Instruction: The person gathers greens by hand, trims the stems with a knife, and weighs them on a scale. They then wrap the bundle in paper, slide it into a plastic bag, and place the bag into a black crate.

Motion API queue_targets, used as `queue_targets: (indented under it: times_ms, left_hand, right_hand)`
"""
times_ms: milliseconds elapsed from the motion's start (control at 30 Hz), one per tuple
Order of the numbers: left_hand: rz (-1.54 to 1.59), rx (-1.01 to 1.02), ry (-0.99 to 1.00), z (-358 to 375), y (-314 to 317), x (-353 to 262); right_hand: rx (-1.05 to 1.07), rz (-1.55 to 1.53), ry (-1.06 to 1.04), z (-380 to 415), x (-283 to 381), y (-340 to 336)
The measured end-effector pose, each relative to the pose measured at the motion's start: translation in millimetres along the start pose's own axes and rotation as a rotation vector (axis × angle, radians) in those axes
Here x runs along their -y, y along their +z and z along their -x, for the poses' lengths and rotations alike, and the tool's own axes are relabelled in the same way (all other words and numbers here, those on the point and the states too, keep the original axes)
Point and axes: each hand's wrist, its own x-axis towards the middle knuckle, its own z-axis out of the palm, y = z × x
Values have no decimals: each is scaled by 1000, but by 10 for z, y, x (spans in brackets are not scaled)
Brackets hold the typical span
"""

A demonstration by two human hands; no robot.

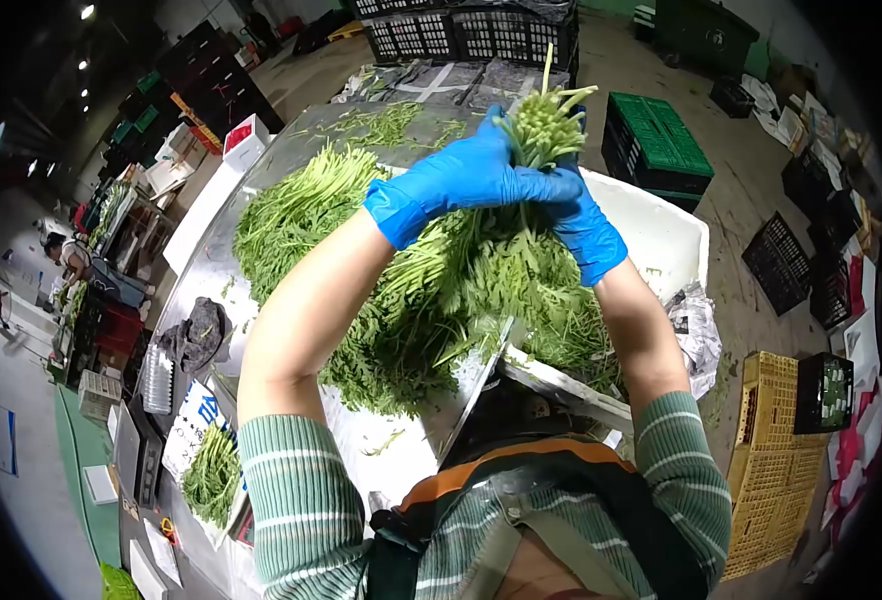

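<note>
My left hand (458, 182), in a blue glove, is closed around a bunch of leafy greens (544, 128). My right hand (581, 220), gloved the same way, wraps the bunch from the other side. Pale cut stems point away from me, and jagged leaves hang below the hands. A large pile of the same leafy greens (301, 210) lies on the metal table (291, 145) under and left of my arms. More greens rest to the right, by a white foam box (666, 222).
Green crates (658, 145) stand on the floor at the right, with yellow crates (773, 460) nearer me. Black crates (461, 35) are stacked beyond the table. A smaller bundle of greens (211, 475) lies at lower left; another person (86, 265) is farther left.
</note>
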Motion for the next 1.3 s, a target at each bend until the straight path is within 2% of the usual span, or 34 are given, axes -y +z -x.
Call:
queue_targets:
  times_ms: [33,67,100,133,167,200,233,300,333,367,400,433,500,533,567,600,667,700,767,800,833,900,933,1000,1033,1100,1167,1200,1233,1300]
  left_hand:
    - [106,-111,91,13,23,53]
    - [210,-220,186,29,37,147]
    - [452,-210,278,17,-17,255]
    - [764,-157,279,25,-46,375]
    - [922,-141,218,-19,69,591]
    - [1076,-120,151,-105,249,810]
    - [1034,-93,108,-89,430,810]
    - [1192,-28,95,-246,915,941]
    - [1187,-66,124,-105,951,648]
    - [1441,2,-49,-57,1129,515]
    - [1579,-68,134,-133,1358,550]
    - [1655,-51,135,-110,1369,503]
    - [1526,-41,54,-103,1419,506]
    - [1459,-113,-18,-71,1436,489]
    - [1480,-99,-87,-66,1460,530]
    - [1499,-82,-155,-61,1472,568]
    - [1522,-142,-262,24,1543,704]
    - [1551,-146,-296,55,1528,736]
    - [1757,-180,-363,215,1525,881]
    - [1870,-199,-413,270,1554,1012]
    - [2083,-213,-393,332,1508,998]
    - [2153,-253,-439,361,1315,885]
    - [2145,-279,-442,339,1320,909]
    - [2196,-228,-507,306,1255,858]
    - [2186,-185,-481,285,1290,919]
    - [2215,-179,-425,253,1319,904]
    - [2244,-193,-428,226,1339,882]
    - [2266,-193,-401,191,1364,871]
    - [2284,-114,-265,113,1446,920]
    - [2319,-76,-195,-37,1620,939]
  right_hand:
    - [-47,-248,89,44,-3,-64]
    - [-65,-141,125,18,-11,-199]
    - [-75,-333,-3,109,149,-118]
    - [86,-596,41,37,-46,-308]
    - [-109,-442,195,54,-20,-350]
    - [-109,-215,120,46,-77,-399]
    - [-102,15,43,7,-154,-435]
    - [-115,-22,-21,55,-212,-288]
    - [-134,-139,35,80,-192,-180]
    - [-152,-261,94,96,-178,-87]
    - [-131,-267,219,108,-202,-83]
    - [-170,-207,173,125,-254,-49]
    - [-192,-40,-4,87,-481,-23]
    - [-124,54,63,97,-571,-74]
    - [-58,146,131,108,-599,-98]
    - [162,126,132,35,-679,-193]
    - [482,108,426,-103,-687,-346]
    - [626,179,375,-215,-876,-530]
    - [449,202,324,-375,-1218,-757]
    - [255,548,241,-478,-1375,-855]
    - [33,1065,132,-549,-1605,-936]
    - [251,1224,483,-590,-1540,-768]
    - [366,1420,473,-558,-1742,-739]
    - [294,1494,428,-497,-2301,-795]
    - [257,1441,335,-451,-2267,-813]
    - [135,1195,407,-414,-1993,-909]
    - [-140,540,395,-296,-1758,-1121]
    - [-194,283,349,-218,-1649,-1214]
    - [-250,29,295,-118,-1537,-1285]
    - [-181,-7,219,166,-1208,-1179]
